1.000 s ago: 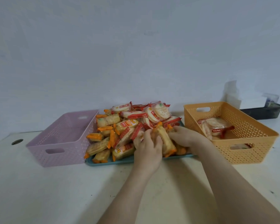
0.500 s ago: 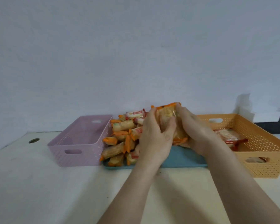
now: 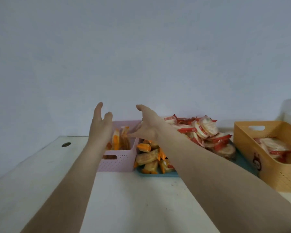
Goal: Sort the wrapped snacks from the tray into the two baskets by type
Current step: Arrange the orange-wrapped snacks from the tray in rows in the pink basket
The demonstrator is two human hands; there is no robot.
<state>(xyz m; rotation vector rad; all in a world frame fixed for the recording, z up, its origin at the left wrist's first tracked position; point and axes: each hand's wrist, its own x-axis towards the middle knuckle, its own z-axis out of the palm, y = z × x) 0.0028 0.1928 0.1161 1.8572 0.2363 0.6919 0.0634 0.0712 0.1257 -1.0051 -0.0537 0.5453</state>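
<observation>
I see both hands raised over the pink basket (image 3: 120, 161) at centre left of the frame. My left hand (image 3: 100, 127) is spread flat, fingers straight and pointing up, with nothing in it. My right hand (image 3: 147, 124) is spread wide too, thumb up and fingers reaching down and left toward the basket's inside; it has hold of nothing that I can make out, though its fingertips sit close to the packets there.

Between the 2 hands, several orange-wrapped snacks (image 3: 120, 139) stand tilted inside the pink basket, leaning against one another. Whether they touch my right fingers I cannot tell.

The blue tray (image 3: 155, 174) lies just right of the pink basket, touching or nearly touching its side. At the tray's left end there is a heap of orange-ended snack rolls (image 3: 147, 157). Further right, behind my right forearm, a taller heap of round red-wrapped crackers (image 3: 204, 130) fills the rest of the tray.

The orange basket (image 3: 274, 174) stands at the right edge of the frame, beside the tray's right end. Inside it lie a few red-wrapped crackers (image 3: 274, 145), flat on the bottom.

All of this rests on a pale worktop (image 3: 133, 199), which has a round hole (image 3: 66, 144) at its left. A plain wall fills the upper half of the frame.
</observation>
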